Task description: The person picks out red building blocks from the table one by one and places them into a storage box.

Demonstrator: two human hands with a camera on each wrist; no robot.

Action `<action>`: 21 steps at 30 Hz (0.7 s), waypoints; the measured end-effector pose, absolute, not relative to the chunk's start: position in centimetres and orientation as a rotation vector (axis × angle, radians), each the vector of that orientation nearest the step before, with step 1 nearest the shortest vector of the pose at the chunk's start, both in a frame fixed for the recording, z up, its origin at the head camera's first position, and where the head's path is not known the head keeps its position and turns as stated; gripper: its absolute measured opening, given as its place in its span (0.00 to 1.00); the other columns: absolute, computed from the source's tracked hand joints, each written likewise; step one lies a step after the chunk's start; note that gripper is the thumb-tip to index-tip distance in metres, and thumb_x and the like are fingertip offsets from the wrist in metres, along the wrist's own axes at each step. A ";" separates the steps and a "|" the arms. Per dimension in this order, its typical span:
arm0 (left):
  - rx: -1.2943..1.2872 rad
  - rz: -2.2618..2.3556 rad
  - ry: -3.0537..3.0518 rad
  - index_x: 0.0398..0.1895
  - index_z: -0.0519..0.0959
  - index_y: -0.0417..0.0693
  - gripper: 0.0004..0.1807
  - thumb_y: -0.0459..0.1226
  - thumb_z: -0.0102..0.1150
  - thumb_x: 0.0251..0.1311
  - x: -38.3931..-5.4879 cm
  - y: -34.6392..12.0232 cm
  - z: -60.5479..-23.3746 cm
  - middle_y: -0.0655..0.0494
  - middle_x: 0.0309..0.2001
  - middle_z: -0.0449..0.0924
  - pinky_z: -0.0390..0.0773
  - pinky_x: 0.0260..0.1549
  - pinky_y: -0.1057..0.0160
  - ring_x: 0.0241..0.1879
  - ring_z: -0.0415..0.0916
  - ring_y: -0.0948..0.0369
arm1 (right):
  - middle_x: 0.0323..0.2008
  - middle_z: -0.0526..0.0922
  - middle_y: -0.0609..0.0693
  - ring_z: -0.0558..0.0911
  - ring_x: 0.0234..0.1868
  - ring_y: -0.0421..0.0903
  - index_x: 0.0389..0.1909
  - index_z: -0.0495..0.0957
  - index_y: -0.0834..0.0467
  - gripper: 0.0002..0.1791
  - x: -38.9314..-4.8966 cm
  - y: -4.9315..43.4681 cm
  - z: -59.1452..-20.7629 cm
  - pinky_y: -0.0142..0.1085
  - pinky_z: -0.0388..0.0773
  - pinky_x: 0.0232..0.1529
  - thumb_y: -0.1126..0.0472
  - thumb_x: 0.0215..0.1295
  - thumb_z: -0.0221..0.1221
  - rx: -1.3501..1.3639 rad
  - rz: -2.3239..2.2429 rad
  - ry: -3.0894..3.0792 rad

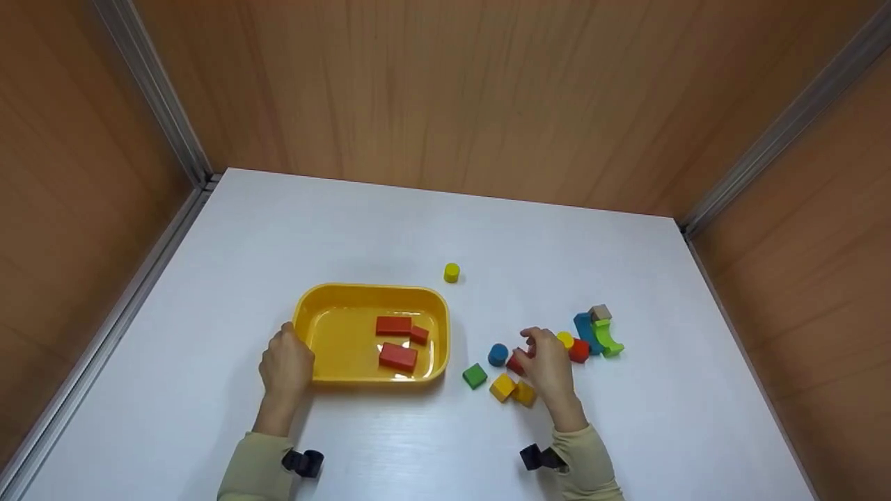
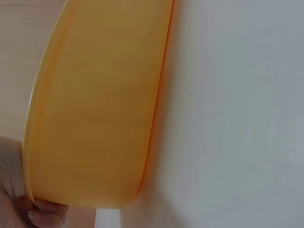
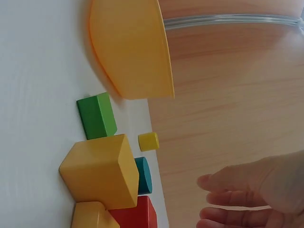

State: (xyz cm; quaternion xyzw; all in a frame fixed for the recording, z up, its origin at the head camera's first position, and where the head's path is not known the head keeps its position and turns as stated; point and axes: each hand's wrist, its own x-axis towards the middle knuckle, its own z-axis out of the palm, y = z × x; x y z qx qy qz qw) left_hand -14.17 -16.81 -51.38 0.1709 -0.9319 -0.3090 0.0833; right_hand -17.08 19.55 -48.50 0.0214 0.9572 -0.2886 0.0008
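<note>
My left hand [image 1: 287,362] grips the left rim of a yellow tray [image 1: 337,348], with fingertips curled round the corner in the left wrist view. Three red blocks [image 1: 398,357] lie inside the tray, toward its right. My right hand [image 1: 550,365] is over the loose blocks right of the tray, its fingers apart and holding nothing. Beneath its thumb side a red block [image 1: 515,362] shows, partly hidden. Close by are a blue cylinder [image 1: 498,355], a green block [image 1: 475,376] and two yellow blocks [image 1: 502,387]; the right wrist view shows the larger yellow block [image 3: 99,171] near the camera.
Right of my right hand lie a yellow piece [image 1: 564,339], a red block [image 1: 579,351], a blue piece [image 1: 588,332], a green arch [image 1: 608,339] and a plain wooden block [image 1: 600,312]. A yellow cylinder [image 1: 452,272] stands behind the tray. Wooden panels [image 1: 445,90] enclose the white table [image 1: 313,216].
</note>
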 end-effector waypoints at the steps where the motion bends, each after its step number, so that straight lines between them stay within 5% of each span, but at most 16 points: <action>1: 0.513 -0.925 -2.786 0.45 0.66 0.22 0.16 0.23 0.46 0.53 -14.2 -16.8 -51.4 0.33 0.30 0.73 0.73 0.19 0.51 0.24 0.75 0.45 | 0.36 0.76 0.57 0.73 0.34 0.47 0.45 0.75 0.62 0.18 -17.1 19.6 -48.6 0.35 0.75 0.37 0.65 0.52 0.62 0.073 -0.900 2.996; 21: 0.508 -0.923 -2.762 0.46 0.66 0.21 0.17 0.23 0.46 0.51 -14.3 -16.9 -51.5 0.32 0.31 0.73 0.74 0.18 0.52 0.23 0.75 0.46 | 0.45 0.75 0.57 0.72 0.47 0.52 0.48 0.73 0.62 0.22 -17.5 19.7 -50.8 0.43 0.70 0.49 0.66 0.50 0.63 0.114 -0.811 2.928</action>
